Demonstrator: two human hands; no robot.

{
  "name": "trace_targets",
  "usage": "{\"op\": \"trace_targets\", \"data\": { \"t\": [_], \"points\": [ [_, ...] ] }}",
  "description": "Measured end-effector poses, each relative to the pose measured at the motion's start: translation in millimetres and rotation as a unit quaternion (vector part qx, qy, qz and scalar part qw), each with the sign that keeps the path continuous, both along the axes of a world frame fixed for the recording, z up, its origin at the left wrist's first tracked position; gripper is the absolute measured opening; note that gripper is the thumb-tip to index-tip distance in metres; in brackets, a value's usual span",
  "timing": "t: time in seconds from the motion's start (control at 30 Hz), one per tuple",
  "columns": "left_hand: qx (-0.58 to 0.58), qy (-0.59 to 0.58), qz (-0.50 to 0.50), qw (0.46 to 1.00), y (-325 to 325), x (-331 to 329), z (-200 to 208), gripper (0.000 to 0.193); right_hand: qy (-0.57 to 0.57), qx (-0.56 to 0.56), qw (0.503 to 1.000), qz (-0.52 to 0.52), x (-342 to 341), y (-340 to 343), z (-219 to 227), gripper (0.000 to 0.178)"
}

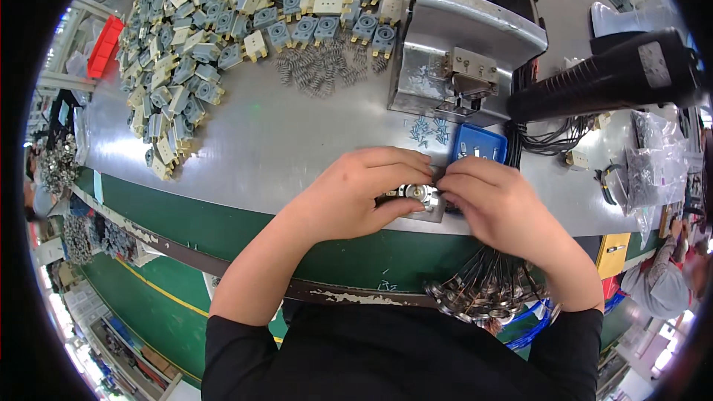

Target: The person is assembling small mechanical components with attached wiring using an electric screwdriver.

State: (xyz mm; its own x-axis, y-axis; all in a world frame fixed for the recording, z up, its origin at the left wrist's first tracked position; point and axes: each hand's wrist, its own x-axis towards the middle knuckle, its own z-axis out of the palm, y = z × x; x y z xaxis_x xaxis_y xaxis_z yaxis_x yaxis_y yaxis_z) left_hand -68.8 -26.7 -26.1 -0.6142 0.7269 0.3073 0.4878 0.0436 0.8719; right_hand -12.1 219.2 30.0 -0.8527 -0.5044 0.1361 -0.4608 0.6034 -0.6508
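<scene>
Near the table's front edge, my left hand point(369, 187) is closed around a small round metal part point(420, 193) with a pale centre, thumb below it and fingers above. Just to its right, my right hand point(486, 194) has its fingertips pinched together against the part's right side. Whatever lies between those fingertips is hidden. A flat metal plate point(437, 215) shows under the part. Beyond my right hand sits a blue tray point(486, 134) with small metal pieces in it. Loose small screws point(427, 131) lie to the tray's left.
Grey and cream switch-like blocks point(245, 7) cover the table's far left, with loose springs point(327, 67) beside them. A metal box fixture point(460, 37) stands ahead. At right are a black cylindrical tool point(605, 78), black cables and plastic bags point(657, 152). Wired metal parts point(486, 286) hang at the front edge.
</scene>
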Motion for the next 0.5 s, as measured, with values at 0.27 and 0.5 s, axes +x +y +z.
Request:
{"op": "trace_targets", "data": {
  "t": [0.27, 0.5],
  "points": [
    [-0.001, -0.005, -0.003, 1.0, 0, -1, 0, 0.037, 0.023, -0.01, 0.998, 0.058, -12, 6, -6, 0.025],
    [0.014, 0.005, 0.001, 1.0, -3, -1, -4, 0.035, -0.065, -0.085, 0.992, -0.072, -10, -4, 3, 0.023]
  ]
}}
